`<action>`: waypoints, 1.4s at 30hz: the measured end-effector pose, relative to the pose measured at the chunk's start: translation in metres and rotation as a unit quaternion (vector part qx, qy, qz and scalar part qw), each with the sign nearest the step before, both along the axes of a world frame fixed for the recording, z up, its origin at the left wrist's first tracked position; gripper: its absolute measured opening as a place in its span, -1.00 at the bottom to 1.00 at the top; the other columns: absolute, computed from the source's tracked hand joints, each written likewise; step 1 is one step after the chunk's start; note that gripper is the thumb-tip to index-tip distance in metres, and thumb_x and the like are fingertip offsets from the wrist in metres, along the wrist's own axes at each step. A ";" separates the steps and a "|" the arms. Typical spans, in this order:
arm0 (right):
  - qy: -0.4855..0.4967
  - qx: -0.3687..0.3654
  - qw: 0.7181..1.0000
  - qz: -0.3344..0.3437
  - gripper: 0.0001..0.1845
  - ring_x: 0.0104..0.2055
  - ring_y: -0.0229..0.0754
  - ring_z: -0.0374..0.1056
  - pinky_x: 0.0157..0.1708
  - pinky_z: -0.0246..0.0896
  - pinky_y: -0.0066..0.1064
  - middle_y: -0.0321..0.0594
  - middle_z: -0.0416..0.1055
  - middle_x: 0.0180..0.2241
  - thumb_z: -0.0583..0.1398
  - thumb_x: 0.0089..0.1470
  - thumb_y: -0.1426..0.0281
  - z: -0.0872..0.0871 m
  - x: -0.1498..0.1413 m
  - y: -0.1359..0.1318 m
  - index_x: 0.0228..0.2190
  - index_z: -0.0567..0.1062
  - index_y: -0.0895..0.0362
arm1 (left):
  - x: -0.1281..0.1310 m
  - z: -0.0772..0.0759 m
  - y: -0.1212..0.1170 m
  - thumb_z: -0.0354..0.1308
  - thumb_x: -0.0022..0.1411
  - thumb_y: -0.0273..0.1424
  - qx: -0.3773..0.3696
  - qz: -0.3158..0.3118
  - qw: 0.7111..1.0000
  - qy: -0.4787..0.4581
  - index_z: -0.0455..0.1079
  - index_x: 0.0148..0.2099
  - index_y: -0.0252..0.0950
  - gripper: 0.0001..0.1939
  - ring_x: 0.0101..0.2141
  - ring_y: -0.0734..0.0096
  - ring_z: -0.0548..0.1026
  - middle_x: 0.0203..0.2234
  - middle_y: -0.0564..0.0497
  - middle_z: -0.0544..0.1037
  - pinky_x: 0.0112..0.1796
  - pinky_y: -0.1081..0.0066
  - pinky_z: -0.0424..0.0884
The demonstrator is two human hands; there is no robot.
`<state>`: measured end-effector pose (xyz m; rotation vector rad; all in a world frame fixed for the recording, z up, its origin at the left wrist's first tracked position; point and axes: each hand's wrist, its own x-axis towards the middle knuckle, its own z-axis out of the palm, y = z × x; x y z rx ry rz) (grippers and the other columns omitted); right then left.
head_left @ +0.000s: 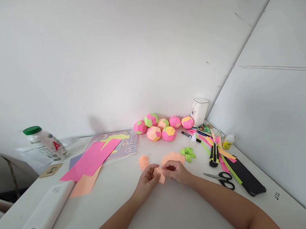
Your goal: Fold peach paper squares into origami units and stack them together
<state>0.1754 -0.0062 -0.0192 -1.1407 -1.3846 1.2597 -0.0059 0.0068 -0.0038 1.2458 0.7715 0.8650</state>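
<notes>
Between my two hands is a small folded piece of peach paper (161, 178), held just above the white table. My left hand (148, 178) pinches it from the left with thumb and forefinger. From the right, the fingertips of my right hand (177, 171) are closed on its upper edge. Behind my right hand lies a joined peach paper piece (173, 157), partly hidden by the fingers. Another peach folded piece (143, 162) rests beyond my left hand. Several small folded green pieces (188, 153) lie to the right of these.
Several multicoloured paper balls (154, 133) stand along the wall. At right are scissors (223, 179), a yellow-black cutter (214, 155), paper strips, a glue bottle (227, 141) and a black case (246, 178). At left are pink sheets (91, 160), a white device (45, 212) and a green-capped bottle (46, 143).
</notes>
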 end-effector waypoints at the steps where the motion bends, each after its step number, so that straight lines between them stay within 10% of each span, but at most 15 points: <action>1: 0.002 0.006 1.000 0.004 -0.77 -0.52 -0.33 0.21 -0.54 0.14 -0.48 -0.30 0.35 -0.49 0.25 -0.05 0.27 0.001 0.000 0.000 -0.35 0.50 0.16 | 0.000 0.000 0.000 0.21 0.05 -0.22 0.004 -0.009 1.000 0.010 0.29 -0.13 -0.24 -0.65 -0.55 0.54 0.25 -0.59 0.18 0.26 -0.51 0.53 0.20; 42: -0.079 0.074 0.994 -0.019 -0.79 -0.46 -0.26 0.25 -0.46 0.19 -0.42 -0.23 0.40 -0.45 0.22 -0.01 0.25 0.014 -0.010 -0.010 -0.39 0.54 0.14 | -0.004 -0.005 0.002 0.28 -0.04 -0.25 -0.031 -0.014 0.999 0.019 0.46 -0.15 -0.27 -0.63 -0.47 0.38 0.43 -0.50 0.03 0.49 -0.43 0.41 0.33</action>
